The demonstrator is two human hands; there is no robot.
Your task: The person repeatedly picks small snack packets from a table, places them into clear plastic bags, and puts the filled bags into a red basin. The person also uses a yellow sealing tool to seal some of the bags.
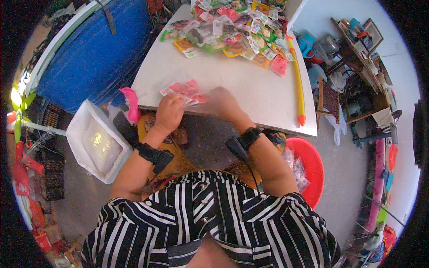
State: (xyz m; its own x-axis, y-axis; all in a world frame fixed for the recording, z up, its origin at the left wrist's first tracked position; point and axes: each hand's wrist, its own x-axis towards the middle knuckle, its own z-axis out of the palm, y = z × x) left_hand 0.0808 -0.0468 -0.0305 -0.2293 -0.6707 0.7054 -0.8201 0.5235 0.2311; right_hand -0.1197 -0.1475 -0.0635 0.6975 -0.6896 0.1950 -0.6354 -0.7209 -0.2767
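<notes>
On the white tabletop (187, 70), close to its front edge, lies a clear plastic bag (192, 103) with red-and-white packets (187, 89) in or under it; which of the two is hard to tell. My left hand (171, 110) grips the bag's near left side with bent fingers. Just right of the packets is my right hand (224, 102), blurred by motion, so its fingers and anything in them cannot be made out. Farther back, a heap of small sealed food packets (228, 30) in red, green, yellow and clear wrapping covers the table's far end.
A yellow tube with orange ends (297, 87) lies along the table's right side. Below that corner stands a red basin (315, 174) holding clear packets (298, 171). At left are a white foam box (100, 140), a pink bag (130, 104) and a blue sheet-covered object (94, 57).
</notes>
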